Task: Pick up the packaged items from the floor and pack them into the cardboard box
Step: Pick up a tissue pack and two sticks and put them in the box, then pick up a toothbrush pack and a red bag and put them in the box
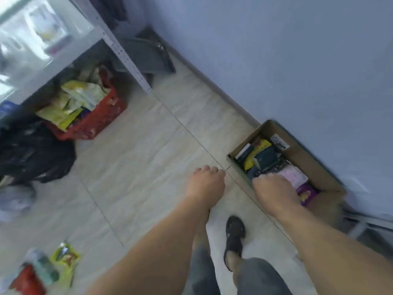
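Both forearms fill the bottom of the view, bare, reaching forward. Left hand hangs over bare floor, fingers curled in loosely, nothing visible in them. Right hand is down at the near end of the cardboard box, knuckles up; fingers point into the contents, so I cannot tell whether they grip anything. One dark shoe at 6 o'clock, grey shorts below it.

Box sits at 3 o'clock, tight along the blue wall, top open, a white label on its far inner side. Packed with mixed packets: a yellow pouch, a dark green packet on top of it, a pink-white pack just beside the right hand, a purple pack at the near end. Motion blur, no print readable.

Loose packets still on the floor at 7 o'clock, well apart from the box: one yellow-green, one teal, one red, overlapping.

Red basket at 10 o'clock under a grey metal shelf, heaped with yellow and pale pouches spilling over its rim. Black plastic bag at 9 o'clock, touching the basket.
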